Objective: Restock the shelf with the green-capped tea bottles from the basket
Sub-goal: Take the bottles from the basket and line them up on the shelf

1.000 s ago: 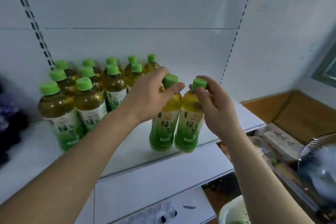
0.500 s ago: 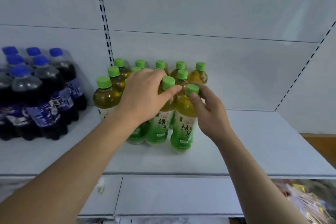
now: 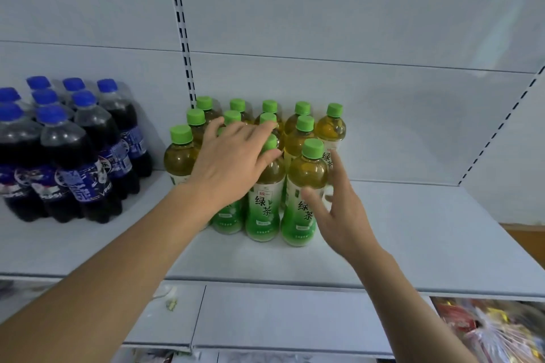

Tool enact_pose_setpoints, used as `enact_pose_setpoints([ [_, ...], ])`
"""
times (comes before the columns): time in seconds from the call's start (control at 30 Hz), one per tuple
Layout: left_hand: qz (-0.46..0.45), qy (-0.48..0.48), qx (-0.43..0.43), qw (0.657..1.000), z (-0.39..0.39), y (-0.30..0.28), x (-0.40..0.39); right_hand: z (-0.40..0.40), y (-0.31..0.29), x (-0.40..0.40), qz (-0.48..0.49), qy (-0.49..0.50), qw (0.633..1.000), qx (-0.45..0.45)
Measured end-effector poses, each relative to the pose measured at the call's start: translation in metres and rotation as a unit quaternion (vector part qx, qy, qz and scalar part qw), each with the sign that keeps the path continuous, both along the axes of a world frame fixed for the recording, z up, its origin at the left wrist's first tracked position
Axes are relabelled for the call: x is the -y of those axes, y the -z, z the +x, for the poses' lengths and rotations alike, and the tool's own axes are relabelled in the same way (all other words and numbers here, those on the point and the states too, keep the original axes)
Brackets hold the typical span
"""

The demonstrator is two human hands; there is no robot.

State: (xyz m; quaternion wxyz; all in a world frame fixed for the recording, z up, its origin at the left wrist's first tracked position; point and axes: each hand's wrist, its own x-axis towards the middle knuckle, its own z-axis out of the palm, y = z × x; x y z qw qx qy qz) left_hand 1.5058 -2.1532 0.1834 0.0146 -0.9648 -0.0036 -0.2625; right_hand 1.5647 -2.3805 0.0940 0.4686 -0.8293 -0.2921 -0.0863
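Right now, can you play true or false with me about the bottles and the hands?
1. The tea bottles have green caps. True.
2. The dark soda bottles stand to the right of the tea. False: they stand to its left.
3. The right hand is squeezing a bottle cap. False: its fingers are spread open beside the front bottle.
4. The left hand is open above the tea bottles. True.
5. The shelf is bare right of the tea. True.

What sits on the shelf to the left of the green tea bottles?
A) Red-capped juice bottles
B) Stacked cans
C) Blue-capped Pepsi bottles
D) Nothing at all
C: a shrink-wrapped pack of blue-capped Pepsi bottles stands left of the green-capped tea bottles on the same shelf.
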Motion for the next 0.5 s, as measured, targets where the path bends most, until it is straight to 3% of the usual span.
enact_pose_setpoints([
  [0.13, 0.058, 0.031, -0.023, 0.998, -0.005, 0.005, -0.011, -0.021, 0.051, 0.009, -0.102, 0.014, 0.995, -0.002],
  [0.3, 0.112, 0.040, -0.051, 0.992, -0.002, 0.008, -0.020, -0.022, 0.068, -0.006, -0.113, 0.050, 0.992, 0.000],
  [0.5, 0.124, 0.046, -0.002, 0.991, 0.003, 0.012, -0.016, -0.017, 0.071, -0.014, -0.141, 0.067, 0.988, 0.007],
])
